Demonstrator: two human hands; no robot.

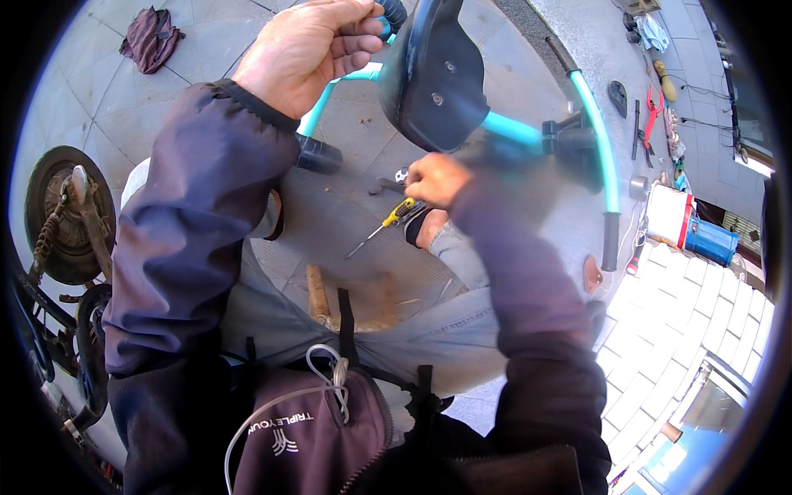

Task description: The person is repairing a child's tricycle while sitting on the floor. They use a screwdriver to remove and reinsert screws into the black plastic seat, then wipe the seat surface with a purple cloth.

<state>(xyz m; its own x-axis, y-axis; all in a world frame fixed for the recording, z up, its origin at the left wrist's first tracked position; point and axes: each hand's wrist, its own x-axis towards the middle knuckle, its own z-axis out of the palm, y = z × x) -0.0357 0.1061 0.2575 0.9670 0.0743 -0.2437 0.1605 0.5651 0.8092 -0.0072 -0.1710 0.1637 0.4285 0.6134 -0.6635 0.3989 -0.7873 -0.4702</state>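
Observation:
A small turquoise tubular frame [511, 130], like that of a child's ride-on, lies before me with a black moulded seat [437, 78] showing two screw heads. My left hand [334, 41] is raised beside the seat, fingers curled; anything pinched at the thumb is too hard to see. Motion blurs my right hand [440, 180], its fingers curled in below the seat; whatever they hold is hidden. Just under that hand, a yellow-handled screwdriver [399, 213] lies slanted by my sandalled foot [425, 227]. A dark wrench-like tool [386, 186] rests close by.
A wooden piece [318, 297] sits on the floor between my legs. At left stands a rusty wheel [70, 214] with a chain; farther back lies a crumpled dark cloth [151, 40]. Along the right are red-handled cutters [652, 115] and a blue container [711, 240].

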